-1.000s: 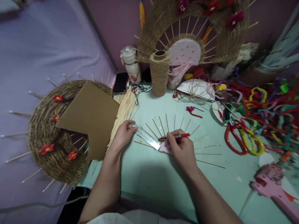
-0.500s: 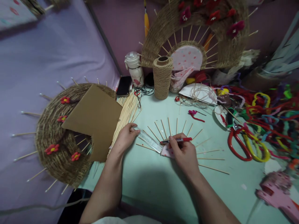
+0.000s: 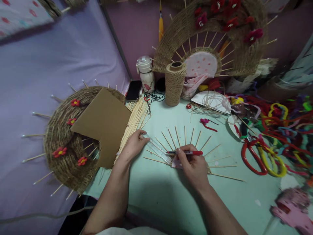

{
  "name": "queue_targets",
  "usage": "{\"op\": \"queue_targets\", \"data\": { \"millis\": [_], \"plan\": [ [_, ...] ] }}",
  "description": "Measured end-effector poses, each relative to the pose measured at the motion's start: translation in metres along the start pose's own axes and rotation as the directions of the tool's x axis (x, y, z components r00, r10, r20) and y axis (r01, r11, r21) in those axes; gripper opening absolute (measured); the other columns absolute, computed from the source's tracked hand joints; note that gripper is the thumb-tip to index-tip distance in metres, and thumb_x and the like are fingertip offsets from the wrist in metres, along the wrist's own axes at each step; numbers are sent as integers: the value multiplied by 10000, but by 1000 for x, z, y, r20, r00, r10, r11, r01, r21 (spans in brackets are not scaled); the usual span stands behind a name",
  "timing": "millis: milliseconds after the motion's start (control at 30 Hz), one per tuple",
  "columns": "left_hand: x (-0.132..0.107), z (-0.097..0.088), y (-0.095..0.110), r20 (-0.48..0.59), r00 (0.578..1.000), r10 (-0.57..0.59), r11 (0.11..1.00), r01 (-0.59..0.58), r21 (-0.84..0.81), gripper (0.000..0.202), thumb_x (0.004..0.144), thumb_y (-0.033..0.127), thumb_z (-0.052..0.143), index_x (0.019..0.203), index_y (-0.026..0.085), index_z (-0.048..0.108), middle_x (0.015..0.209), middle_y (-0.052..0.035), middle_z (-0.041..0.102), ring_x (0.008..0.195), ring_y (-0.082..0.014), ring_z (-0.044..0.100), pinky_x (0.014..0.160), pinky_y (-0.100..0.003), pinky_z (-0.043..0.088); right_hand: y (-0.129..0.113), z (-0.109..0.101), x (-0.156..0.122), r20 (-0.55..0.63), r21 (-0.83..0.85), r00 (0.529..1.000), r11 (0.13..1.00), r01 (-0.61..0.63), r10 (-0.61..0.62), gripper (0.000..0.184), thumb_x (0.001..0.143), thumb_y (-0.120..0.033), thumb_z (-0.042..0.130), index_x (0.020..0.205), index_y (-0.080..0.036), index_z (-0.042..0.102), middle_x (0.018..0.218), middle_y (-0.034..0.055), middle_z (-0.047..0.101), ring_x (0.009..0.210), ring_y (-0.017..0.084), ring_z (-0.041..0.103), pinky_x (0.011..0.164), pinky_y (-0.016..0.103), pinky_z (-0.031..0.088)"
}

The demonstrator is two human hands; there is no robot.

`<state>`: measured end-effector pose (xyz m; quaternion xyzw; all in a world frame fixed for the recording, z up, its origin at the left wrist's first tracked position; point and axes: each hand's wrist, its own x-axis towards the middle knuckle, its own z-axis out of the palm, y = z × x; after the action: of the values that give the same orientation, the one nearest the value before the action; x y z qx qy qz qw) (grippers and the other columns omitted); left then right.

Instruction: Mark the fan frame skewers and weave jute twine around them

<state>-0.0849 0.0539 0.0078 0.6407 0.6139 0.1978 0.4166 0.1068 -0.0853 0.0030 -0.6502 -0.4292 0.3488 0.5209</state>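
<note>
My left hand [image 3: 135, 143] pinches the upper left end of a clear ruler [image 3: 156, 147], which slants down to a small fabric-covered base [image 3: 176, 162]. Thin wooden sticks [image 3: 177, 137] fan out from that base over the table, and the ruler lies across those on the left. In my right hand [image 3: 194, 166] is a red marker [image 3: 189, 152], held nearly level with its dark tip pointing left at the ruler's edge. The right hand covers much of the base and the inner ends of several sticks.
Left stand a woven fan [image 3: 63, 137], cardboard [image 3: 105, 120] and a bundle of sticks [image 3: 133, 122]. Behind are a twine spool [image 3: 175, 86], a bottle [image 3: 146, 75] and a phone [image 3: 133, 90]. Right lie red-handled scissors [image 3: 251, 160], pipe cleaners [image 3: 288, 127] and a pink glue gun [image 3: 290, 209].
The camera view has shifted slightly, so most things sit a little further right. The marker has turned closer to level, its tip still by the ruler. Both hands keep their holds.
</note>
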Motion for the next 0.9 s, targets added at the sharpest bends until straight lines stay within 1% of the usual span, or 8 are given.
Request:
{"op": "queue_targets", "data": {
  "millis": [67, 133, 233, 300, 467, 600, 800, 900],
  "plan": [
    [0, 0, 0, 21, 1000, 14, 1000, -14, -15, 335, 667, 307, 696, 973, 174, 655, 627, 20, 562, 611, -147, 529, 595, -264, 390, 2, 2, 0, -1, 29, 1000, 999, -23, 23, 281, 902, -451, 535, 757, -211, 555, 568, -14, 621, 501, 145, 580, 513, 251, 442],
    [0, -1, 0, 30, 999, 20, 999, -19, -32, 321, 680, 303, 682, 970, 170, 646, 623, 22, 554, 608, -144, 523, 591, -261, 388, 4, 5, 3, -75, 0, 997, 1000, -7, 7, 288, 897, -451, 538, 743, -208, 554, 578, -13, 608, 515, 143, 568, 511, 249, 430],
    [1, -2, -1, 13, 1000, 17, 998, -16, -56, 309, 699, 295, 657, 975, 160, 624, 621, 32, 534, 597, -136, 510, 592, -258, 384, 4, 10, 9, -207, -75, 976, 996, 52, -67, 285, 892, -438, 538, 729, -205, 550, 574, -22, 576, 519, 137, 542, 513, 245, 412],
    [1, -3, -1, 5, 1000, 24, 997, -24, -70, 317, 716, 297, 641, 997, 154, 607, 625, 37, 526, 591, -131, 504, 593, -257, 382, 3, 13, 13, -246, -106, 965, 992, 66, -91, 286, 892, -435, 537, 721, -206, 543, 563, -29, 564, 511, 134, 535, 511, 243, 407],
    [1, -3, 0, -24, 999, 34, 994, -36, -106, 323, 731, 297, 623, 1018, 153, 589, 631, 40, 523, 571, -128, 498, 576, -259, 374, 4, 16, 15, -226, -90, 972, 995, 42, -62, 288, 894, -448, 535, 737, -207, 539, 544, -33, 567, 489, 135, 537, 499, 244, 409],
    [3, -2, 0, -34, 999, 18, 996, -21, -85, 318, 725, 290, 628, 1007, 148, 595, 635, 37, 521, 581, -131, 497, 588, -261, 374, 9, 14, 13, -244, -69, 969, 998, 14, -30, 293, 888, -458, 544, 747, -202, 544, 561, -23, 578, 498, 134, 535, 501, 243, 412],
    [4, 0, 1, -15, 1000, 21, 997, -22, -76, 319, 724, 306, 622, 999, 145, 597, 622, 41, 520, 575, -131, 494, 584, -258, 366, 6, 12, 15, -238, 104, 970, 994, -25, 49, 304, 878, -476, 555, 754, -201, 525, 552, -30, 584, 461, 119, 525, 455, 224, 402],
    [4, 1, 3, -17, 999, 33, 996, -35, -87, 323, 728, 308, 615, 1003, 141, 594, 615, 43, 516, 569, -132, 497, 578, -259, 364, 4, 11, 15, -248, 127, 967, 991, -36, 67, 315, 872, -490, 561, 751, -202, 525, 537, -34, 580, 445, 117, 520, 437, 218, 392]
  ]
}}
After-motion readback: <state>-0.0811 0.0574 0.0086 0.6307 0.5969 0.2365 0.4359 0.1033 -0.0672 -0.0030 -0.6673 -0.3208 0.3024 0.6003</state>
